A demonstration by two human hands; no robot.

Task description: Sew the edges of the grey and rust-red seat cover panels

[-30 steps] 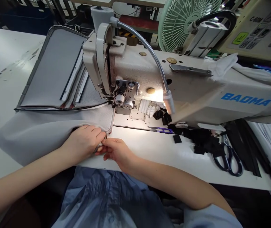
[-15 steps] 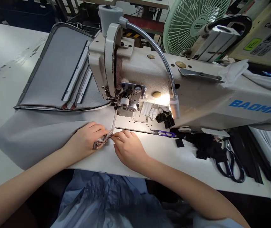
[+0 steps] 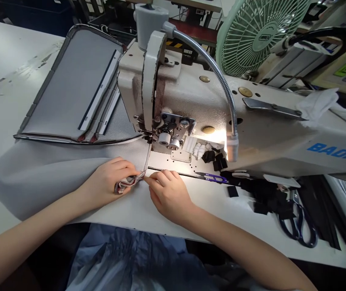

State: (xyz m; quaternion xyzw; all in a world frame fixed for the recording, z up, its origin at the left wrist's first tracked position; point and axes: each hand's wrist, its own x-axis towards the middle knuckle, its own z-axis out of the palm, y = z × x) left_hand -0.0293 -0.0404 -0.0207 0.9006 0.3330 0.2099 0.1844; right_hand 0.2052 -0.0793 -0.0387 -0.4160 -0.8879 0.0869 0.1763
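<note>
A grey fabric piece [image 3: 48, 171] lies across the white table [image 3: 6, 60], its right edge running under the needle of a cream sewing machine [image 3: 209, 101]. My left hand [image 3: 109, 182] rests on the fabric, fingers curled over the folded piped edge [image 3: 130, 180] near its corner. My right hand [image 3: 168, 194] lies just to the right, fingertips pinching the same edge at the seam. Behind the needle, the stitched grey panel with dark binding [image 3: 72, 81] spreads out to the far left.
A gooseneck lamp [image 3: 232, 145] lights the needle plate. Purple thread snips [image 3: 212, 176], black fabric scraps [image 3: 260, 194] and large scissors [image 3: 300, 226] lie to the right. A green fan [image 3: 258, 32] stands behind the machine. A blue garment [image 3: 130, 262] covers my lap.
My right hand has moved up from the table's front edge to the fabric seam beside my left hand. The view has shifted slightly, showing more of the machine head.
</note>
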